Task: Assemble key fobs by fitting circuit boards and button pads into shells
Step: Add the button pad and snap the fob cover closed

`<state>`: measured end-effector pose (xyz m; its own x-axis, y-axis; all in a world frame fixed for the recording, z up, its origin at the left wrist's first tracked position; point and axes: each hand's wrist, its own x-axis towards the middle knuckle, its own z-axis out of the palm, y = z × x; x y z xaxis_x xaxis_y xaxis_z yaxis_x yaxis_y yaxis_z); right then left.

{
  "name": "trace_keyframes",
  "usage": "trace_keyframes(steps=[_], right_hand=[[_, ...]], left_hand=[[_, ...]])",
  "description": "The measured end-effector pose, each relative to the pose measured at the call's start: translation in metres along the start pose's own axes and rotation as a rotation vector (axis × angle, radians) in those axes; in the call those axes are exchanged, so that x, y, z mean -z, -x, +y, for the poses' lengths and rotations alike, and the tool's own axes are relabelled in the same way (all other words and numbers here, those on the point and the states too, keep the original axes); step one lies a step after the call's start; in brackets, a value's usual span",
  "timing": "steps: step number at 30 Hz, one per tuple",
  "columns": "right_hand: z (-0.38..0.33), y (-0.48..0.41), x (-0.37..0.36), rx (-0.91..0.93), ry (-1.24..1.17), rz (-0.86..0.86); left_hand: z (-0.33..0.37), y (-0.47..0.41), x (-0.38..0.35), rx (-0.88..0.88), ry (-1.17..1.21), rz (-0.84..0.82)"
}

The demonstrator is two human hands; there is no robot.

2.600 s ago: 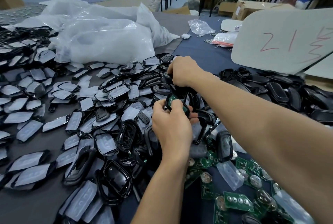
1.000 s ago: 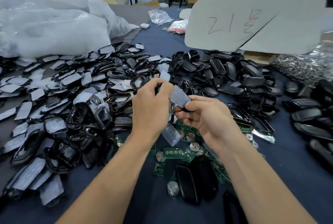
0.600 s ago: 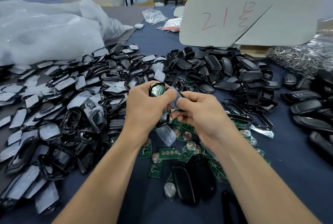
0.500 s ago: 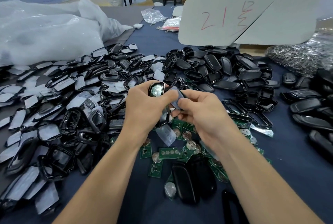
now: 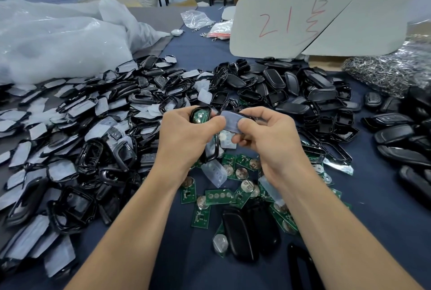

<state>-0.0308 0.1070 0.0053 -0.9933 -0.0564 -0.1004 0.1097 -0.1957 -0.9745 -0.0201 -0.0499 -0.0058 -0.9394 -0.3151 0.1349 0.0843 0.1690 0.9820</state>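
Left hand (image 5: 184,135) is gripping one shell (image 5: 208,112) (board (image 5: 199,117) inside), right hand (image 5: 268,135) pinching one button pad (image 5: 229,121); open cloth (image 5: 384,208) at right.

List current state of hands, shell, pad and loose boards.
left hand: grips the shell
right hand: pinches the button pad
shell: open, circuit board seated inside
button pad: beside the shell, not yet fitted
loose circuit boards: flat on the blue cloth
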Motion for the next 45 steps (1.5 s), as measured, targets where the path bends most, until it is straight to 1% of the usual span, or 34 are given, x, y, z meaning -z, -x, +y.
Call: trace_keyframes(steps=[5,7,11,14,18,21,24,27,33,37,42,45], right_hand=[[0.001,-0.001,0.002,0.063,0.061,0.043],[0.000,-0.001,0.004,0.091,0.077,0.033],[0.000,-0.001,0.004,0.155,0.175,-0.002],[0.003,-0.001,0.003,0.145,0.159,0.034],[0.006,-0.002,0.003,0.162,0.264,0.069],[0.005,-0.002,0.003,0.130,0.192,0.020],[0.004,-0.002,0.003,0.145,0.174,0.036],[0.003,-0.002,0.004,0.171,0.207,0.061],[0.002,-0.002,0.004,0.120,0.091,0.032],[-0.002,0.000,0.003,0.085,0.071,-0.067],[-0.002,0.000,0.003,0.072,0.048,-0.005],[-0.003,0.000,0.003,0.042,0.047,-0.036]], left_hand=[[-0.003,0.001,0.002,-0.007,-0.031,-0.076],[-0.003,0.001,0.001,0.012,-0.017,-0.095],[-0.002,0.002,-0.001,0.057,-0.016,-0.074],[-0.002,0.001,0.000,0.062,-0.003,-0.066],[-0.001,0.002,0.000,0.020,-0.038,-0.032],[-0.002,0.002,0.001,0.000,-0.056,-0.020],[-0.002,0.003,0.001,-0.030,-0.101,-0.011],[-0.001,0.004,-0.002,-0.013,-0.079,-0.010],[0.003,0.006,-0.001,0.006,-0.076,-0.083],[0.007,0.005,0.000,0.032,-0.030,-0.034],[0.007,0.009,-0.004,-0.052,-0.110,0.026],[0.006,0.009,-0.005,-0.043,-0.081,0.031]])
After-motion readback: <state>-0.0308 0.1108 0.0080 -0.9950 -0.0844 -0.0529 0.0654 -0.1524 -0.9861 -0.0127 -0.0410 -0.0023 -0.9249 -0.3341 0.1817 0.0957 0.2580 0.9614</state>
